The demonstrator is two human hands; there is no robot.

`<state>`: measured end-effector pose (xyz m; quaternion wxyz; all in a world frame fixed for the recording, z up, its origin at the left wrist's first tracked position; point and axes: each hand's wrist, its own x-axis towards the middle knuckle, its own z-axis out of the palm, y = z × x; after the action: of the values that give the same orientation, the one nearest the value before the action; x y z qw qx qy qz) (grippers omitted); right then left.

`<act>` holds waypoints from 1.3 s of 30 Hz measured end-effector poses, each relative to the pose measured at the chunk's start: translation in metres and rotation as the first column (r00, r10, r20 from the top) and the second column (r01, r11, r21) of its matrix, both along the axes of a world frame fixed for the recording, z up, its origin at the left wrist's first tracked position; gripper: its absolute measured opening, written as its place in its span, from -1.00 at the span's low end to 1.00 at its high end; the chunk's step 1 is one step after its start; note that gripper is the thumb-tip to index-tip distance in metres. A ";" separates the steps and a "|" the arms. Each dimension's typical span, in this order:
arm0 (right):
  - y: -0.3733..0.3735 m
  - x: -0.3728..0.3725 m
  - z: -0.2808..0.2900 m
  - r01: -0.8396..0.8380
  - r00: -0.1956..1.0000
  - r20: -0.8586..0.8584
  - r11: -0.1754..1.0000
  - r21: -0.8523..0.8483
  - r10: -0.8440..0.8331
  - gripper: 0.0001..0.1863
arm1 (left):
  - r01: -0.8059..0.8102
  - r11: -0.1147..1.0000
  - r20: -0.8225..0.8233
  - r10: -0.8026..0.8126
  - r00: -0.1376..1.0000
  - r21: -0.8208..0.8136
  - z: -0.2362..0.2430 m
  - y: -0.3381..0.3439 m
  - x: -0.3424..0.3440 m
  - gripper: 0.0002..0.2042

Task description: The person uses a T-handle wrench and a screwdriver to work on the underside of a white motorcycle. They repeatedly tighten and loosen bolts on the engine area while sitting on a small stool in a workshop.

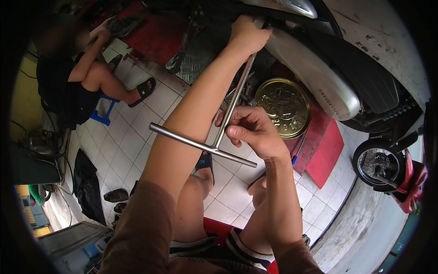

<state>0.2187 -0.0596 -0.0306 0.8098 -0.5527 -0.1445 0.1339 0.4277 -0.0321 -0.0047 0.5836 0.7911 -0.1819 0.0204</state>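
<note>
My left hand (248, 35) is closed around the top end of a steel T-handle wrench (182, 137), up beside the silver exhaust (312, 75) of a motorbike. The exact fitting at that end is hidden. Lower down, my right hand (248, 130) grips the wrench's shaft with curled fingers, just above the crossbar, which lies across in front of my left forearm. Behind my right hand a round gold-coloured tray (283, 107) rests by the bike, and some small metal tools are partly visible beside it.
A co-worker (59, 91) sits on a blue stool (102, 118) at left, hands on a dark object. A red platform (321, 162) runs under the bike. Another motorbike's wheel (378, 164) stands at right. A black bag (84, 182) and shoes (116, 195) lie on the tiles.
</note>
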 end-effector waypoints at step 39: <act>0.078 0.035 0.020 0.273 0.955 -0.177 0.940 0.203 -0.239 -0.75 | -0.069 0.972 0.205 0.117 0.972 -0.225 0.006 0.193 -0.209 -0.74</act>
<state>0.2536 0.0183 -0.0102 0.8862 -0.4599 -0.0245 0.0511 0.2183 0.1604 0.0015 0.6413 0.7237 -0.2035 0.1536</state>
